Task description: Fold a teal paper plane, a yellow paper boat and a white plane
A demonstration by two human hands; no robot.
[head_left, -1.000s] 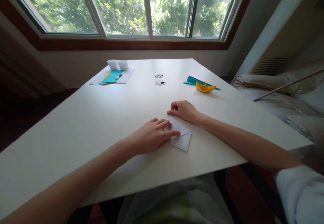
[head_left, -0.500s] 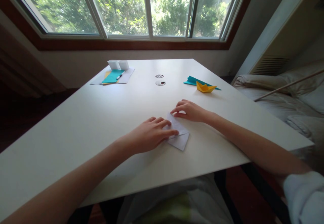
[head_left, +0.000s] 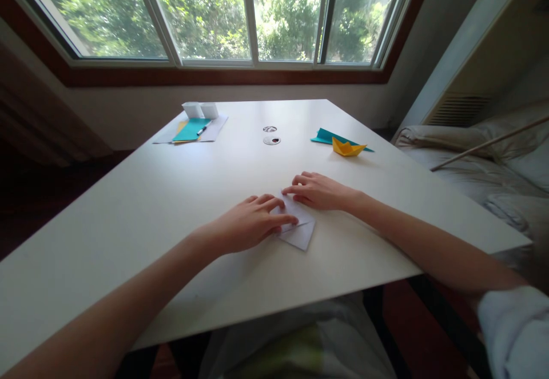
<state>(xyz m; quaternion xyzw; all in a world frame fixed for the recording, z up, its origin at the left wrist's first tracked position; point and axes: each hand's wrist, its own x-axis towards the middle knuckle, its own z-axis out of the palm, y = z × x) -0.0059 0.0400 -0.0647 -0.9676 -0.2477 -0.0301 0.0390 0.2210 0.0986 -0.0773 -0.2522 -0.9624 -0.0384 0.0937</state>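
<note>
Paper [head_left: 300, 231] lay flat on table [head_left: 128, 213], slid bit left since before. Left hand [head_left: 251, 224] pressed it, fingers spread flat. Right hand [head_left: 319, 191] moved closer, fingertips on top corner.

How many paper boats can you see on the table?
1. A yellow paper boat sits at the table's far right, on a teal paper. The white paper under the left hand and right hand is no boat yet.
</note>
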